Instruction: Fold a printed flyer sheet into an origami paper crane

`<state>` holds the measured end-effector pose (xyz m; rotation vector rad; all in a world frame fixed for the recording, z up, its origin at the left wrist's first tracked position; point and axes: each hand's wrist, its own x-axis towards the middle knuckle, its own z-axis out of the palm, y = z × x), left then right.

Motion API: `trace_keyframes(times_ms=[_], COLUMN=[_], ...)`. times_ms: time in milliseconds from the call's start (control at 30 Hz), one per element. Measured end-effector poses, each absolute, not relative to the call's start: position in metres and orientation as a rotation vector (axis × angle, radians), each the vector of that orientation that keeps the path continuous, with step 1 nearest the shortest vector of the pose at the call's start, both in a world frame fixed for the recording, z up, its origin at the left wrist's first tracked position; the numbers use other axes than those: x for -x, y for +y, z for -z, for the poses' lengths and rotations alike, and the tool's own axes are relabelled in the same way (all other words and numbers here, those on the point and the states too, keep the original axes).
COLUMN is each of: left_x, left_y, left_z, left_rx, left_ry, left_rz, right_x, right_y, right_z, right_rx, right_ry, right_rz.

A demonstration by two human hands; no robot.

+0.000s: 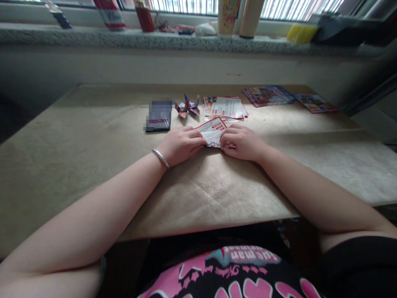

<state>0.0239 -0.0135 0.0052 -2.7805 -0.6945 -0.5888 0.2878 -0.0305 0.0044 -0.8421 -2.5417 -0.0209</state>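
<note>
1. Pinched by the fingers of both hands is a paper sheet [213, 134], as seen in the head view. Its left side is gripped by the left hand [182, 145], and its right side by the right hand [243, 141]. Some fingertips are hidden, so how hard it is squeezed cannot be told.
2. The sheet is held near the middle of the table [93, 178], just in front of the loose papers [229, 106]. Whether the table is touched by it cannot be told.
3. At the near edge, a bright patterned strip is shown. A crooked bend could be made there if one side is pushed harder.
4. The sheet could be ripped if it is pulled both ways at once.
5. The loose papers could be bumped and spread if the hands are slid forward.
6. The small folded paper shapes [187, 107] could be squashed if the left hand is pushed too far ahead.
7. The dark phone-like thing [159, 118] could be knocked too, since it is placed near that hand.
</note>
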Motion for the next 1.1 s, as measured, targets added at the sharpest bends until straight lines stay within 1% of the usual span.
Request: trace_keyframes(times_ms=[167, 400, 600, 900, 1100], left_x=[-0.021, -0.018, -0.017, -0.01, -0.009], left_y=[-0.012, -0.011, -0.009, -0.004, -0.002], left_z=[-0.004, -0.008, -0.009, -0.002, 0.005], left_rx=[2.781, 2.82, 2.816, 2.633, 2.621], left_ry=[-0.697, -0.661, -0.654, -0.941, -1.092], left_rz=[0.648, 0.555, 0.563, 0.551, 0.575], right_x=[-0.294, -0.299, -0.3, -0.301, -0.299], right_y=[-0.027, -0.023, -0.021, -0.018, -0.021], right_z=[-0.002, 0.003, 0.008, 0.009, 0.003], right_rx=[0.898, 0.958, 1.017, 0.983, 0.96], right_ry=[-2.428, -2.389, -2.316, -2.253, -2.249], right_rz=[-0.035, -0.015, -0.106, -0.256, -0.252])
